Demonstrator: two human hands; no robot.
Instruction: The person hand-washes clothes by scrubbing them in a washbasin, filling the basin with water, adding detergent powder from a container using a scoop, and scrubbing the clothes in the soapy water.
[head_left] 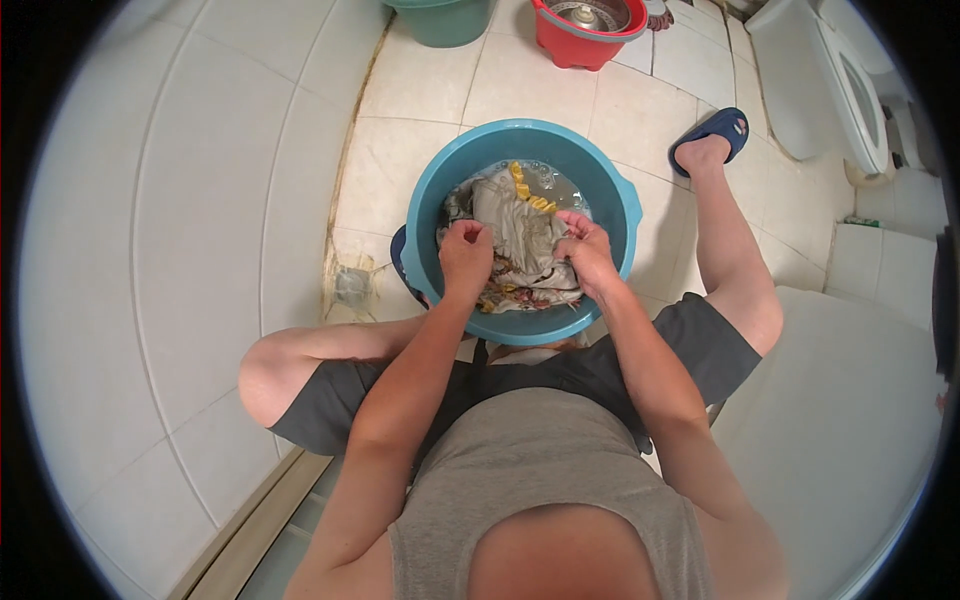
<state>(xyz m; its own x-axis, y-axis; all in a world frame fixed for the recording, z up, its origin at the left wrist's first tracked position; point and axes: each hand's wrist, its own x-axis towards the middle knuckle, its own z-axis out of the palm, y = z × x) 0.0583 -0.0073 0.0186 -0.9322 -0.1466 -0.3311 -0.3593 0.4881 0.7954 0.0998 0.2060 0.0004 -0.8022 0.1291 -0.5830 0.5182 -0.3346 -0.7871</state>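
At frame centre, the left hand (468, 262) curls its fingers, grip unclear; the right hand (591, 258) pinches cloth (518, 218); tugging could splash water (566, 186) from the basin (560, 146).

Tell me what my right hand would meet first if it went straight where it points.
Likely the yellow strip by the pale cloth's edge, just beyond your right hand, though depth is unclear.
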